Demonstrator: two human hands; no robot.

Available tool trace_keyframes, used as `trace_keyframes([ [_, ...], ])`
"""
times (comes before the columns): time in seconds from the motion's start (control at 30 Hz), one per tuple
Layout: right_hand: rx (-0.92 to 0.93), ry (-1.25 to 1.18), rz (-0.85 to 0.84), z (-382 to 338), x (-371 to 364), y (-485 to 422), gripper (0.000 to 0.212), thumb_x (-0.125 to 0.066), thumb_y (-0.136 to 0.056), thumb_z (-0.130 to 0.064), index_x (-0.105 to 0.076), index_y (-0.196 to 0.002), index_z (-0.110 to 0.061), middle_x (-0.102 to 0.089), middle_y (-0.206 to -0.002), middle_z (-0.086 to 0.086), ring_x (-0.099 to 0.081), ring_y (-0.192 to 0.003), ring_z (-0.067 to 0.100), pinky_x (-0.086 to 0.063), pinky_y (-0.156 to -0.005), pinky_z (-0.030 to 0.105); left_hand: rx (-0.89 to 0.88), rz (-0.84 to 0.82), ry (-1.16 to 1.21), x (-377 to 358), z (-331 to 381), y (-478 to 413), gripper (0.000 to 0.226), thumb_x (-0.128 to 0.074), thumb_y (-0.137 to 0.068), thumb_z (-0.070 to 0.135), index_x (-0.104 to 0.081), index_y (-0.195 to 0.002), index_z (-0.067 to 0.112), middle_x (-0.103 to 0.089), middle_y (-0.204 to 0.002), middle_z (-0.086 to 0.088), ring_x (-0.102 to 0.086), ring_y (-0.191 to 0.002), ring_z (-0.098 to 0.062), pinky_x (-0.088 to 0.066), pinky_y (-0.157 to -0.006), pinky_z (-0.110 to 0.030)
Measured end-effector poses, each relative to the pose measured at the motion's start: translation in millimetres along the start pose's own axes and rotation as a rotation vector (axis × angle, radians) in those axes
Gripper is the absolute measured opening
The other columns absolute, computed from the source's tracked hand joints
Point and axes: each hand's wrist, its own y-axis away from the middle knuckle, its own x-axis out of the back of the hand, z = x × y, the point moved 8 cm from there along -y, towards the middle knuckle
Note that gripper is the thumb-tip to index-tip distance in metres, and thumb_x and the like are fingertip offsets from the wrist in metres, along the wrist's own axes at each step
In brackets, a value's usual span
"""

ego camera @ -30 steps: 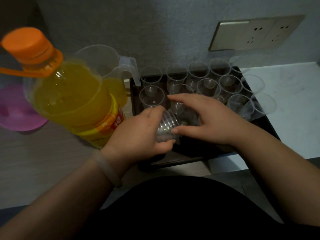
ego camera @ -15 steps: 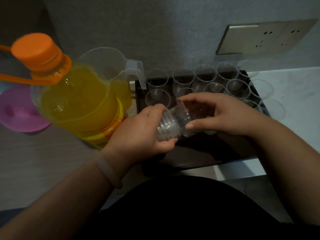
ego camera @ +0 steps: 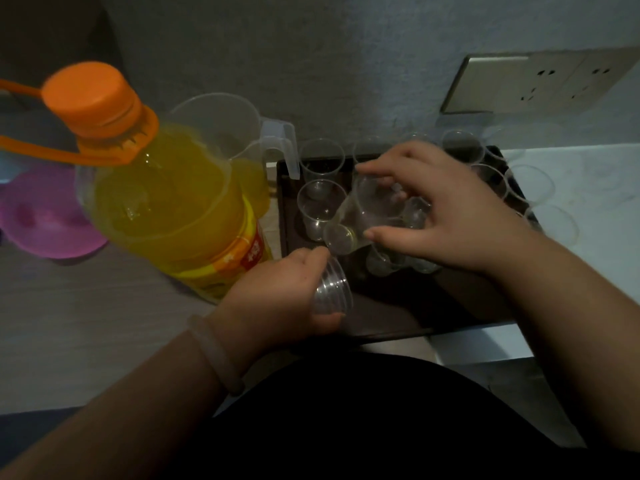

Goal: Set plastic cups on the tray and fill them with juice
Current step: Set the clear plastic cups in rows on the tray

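1. Now the left hand (ego camera: 280, 292) is curling its fingers and thumb round a short stack of clear plastic cups (ego camera: 333, 289). It is gripping the stack on its side at the tray's near-left edge.
2. Just beyond it, the right hand (ego camera: 450, 209) is pinching a single clear plastic cup (ego camera: 360, 209) between thumb and fingertips. This cup is tilting with its base pointing down-left, close to the stack; whether they touch I cannot tell.
3. Circling the left wrist is a pale bracelet (ego camera: 214, 351).
4. Lying under both hands is a dark rectangular tray (ego camera: 398, 317), which is carrying upright empty clear cups (ego camera: 320, 206) in rows toward its far and right sides. Some are hiding behind the right hand.
5. Standing on the desk (ego camera: 86, 306) just left of the tray is a large clear bottle of orange juice (ego camera: 166, 202), wearing its orange cap (ego camera: 91, 95).
6. Sitting behind the bottle is a clear plastic pitcher (ego camera: 221, 129), holding a little juice, its handle beside the tray's far-left corner.
7. Resting far left is a round pink plastic dish (ego camera: 45, 220); a beige socket plate (ego camera: 540, 81) is showing on the grey wall.
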Motion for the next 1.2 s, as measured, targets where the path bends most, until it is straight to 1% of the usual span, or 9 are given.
trace_keyframes([
  [0.07,0.015,0.02,-0.037,-1,-12,-1,0.072,-0.059,-0.07,-0.057,-0.051,-0.135,-0.027,-0.047,-0.121,-0.01,-0.05,-0.107,0.001,-0.041,-0.09,0.011,-0.021,-0.013,-0.024,-4,2,2,0.072,-0.062,-0.076,0.06,-0.033,-0.133,0.025,-0.05,-0.126,0.001,-0.059,-0.103,-0.019,-0.05,-0.08,-0.032],
  [0.1,0.022,0.03,-0.053,-2,-17,-2,0.073,-0.058,-0.07,-0.058,-0.051,-0.135,-0.026,-0.047,-0.122,-0.009,-0.05,-0.108,0.004,-0.044,-0.092,0.018,-0.033,-0.021,-0.041,-6,3,3,0.073,-0.062,-0.076,0.06,-0.034,-0.133,0.024,-0.051,-0.124,0.0,-0.059,-0.102,-0.02,-0.05,-0.08,-0.033],
  [0.2,0.031,0.059,-0.087,-4,-29,-5,0.075,-0.061,-0.07,-0.057,-0.048,-0.137,-0.026,-0.048,-0.128,-0.006,-0.05,-0.114,0.009,-0.048,-0.095,0.032,-0.033,-0.043,-0.065,-11,2,4,0.074,-0.063,-0.074,0.061,-0.036,-0.131,0.023,-0.052,-0.119,-0.001,-0.059,-0.1,-0.022,-0.05,-0.079,-0.035],
  [0.33,0.059,0.099,-0.123,-6,-44,-8,0.073,-0.073,-0.072,-0.044,-0.048,-0.137,-0.022,-0.05,-0.131,0.0,-0.05,-0.118,0.016,-0.047,-0.097,0.039,-0.033,-0.036,-0.077,-8,1,8,0.07,-0.062,-0.073,0.062,-0.04,-0.125,0.021,-0.053,-0.115,-0.002,-0.06,-0.096,-0.023,-0.051,-0.077,-0.036],
  [0.5,0.109,0.232,-0.18,-8,-63,-10,0.074,-0.07,-0.071,-0.048,-0.045,-0.138,-0.025,-0.053,-0.134,-0.002,-0.048,-0.122,0.02,-0.043,-0.1,0.046,-0.021,0.001,-0.085,2,-2,16,0.068,-0.062,-0.073,0.061,-0.042,-0.125,0.022,-0.053,-0.115,0.001,-0.06,-0.094,-0.019,-0.051,-0.074,-0.032],
  [0.63,0.116,0.267,-0.206,-11,-71,-11,0.077,-0.075,-0.071,-0.043,-0.044,-0.14,-0.025,-0.052,-0.136,-0.004,-0.046,-0.125,0.02,-0.038,-0.104,0.046,0.014,-0.007,-0.114,2,-4,20,0.063,-0.061,-0.075,0.06,-0.042,-0.121,0.022,-0.053,-0.115,0.002,-0.061,-0.095,-0.018,-0.042,-0.069,-0.026],
  [0.8,0.133,0.317,-0.249,-13,-78,-11,0.078,-0.075,-0.074,-0.039,-0.04,-0.143,-0.027,-0.05,-0.139,-0.004,-0.044,-0.128,0.018,-0.031,-0.105,0.041,0.046,-0.017,-0.09,-1,-10,22,0.064,-0.061,-0.076,0.061,-0.04,-0.122,0.022,-0.051,-0.119,0.001,-0.059,-0.1,-0.018,-0.049,-0.076,-0.03],
  [0.97,0.148,0.353,-0.265,-14,-85,-11,0.079,-0.074,-0.074,-0.038,-0.038,-0.144,-0.029,-0.047,-0.143,-0.003,-0.042,-0.13,0.019,-0.032,-0.104,0.042,0.072,-0.03,-0.058,-3,-15,22,0.067,-0.061,-0.077,0.061,-0.037,-0.126,0.021,-0.05,-0.124,0.0,-0.057,-0.106,-0.019,-0.05,-0.08,-0.031],
  [1.2,0.132,0.364,-0.244,-10,-84,-9,0.082,-0.076,-0.072,-0.042,-0.038,-0.144,-0.034,-0.044,-0.147,-0.005,-0.037,-0.136,0.021,-0.028,-0.107,0.042,0.068,-0.007,-0.063,-3,-16,21,0.065,-0.062,-0.076,0.061,-0.038,-0.123,0.022,-0.05,-0.121,0.0,-0.059,-0.102,-0.02,-0.05,-0.077,-0.032],
])
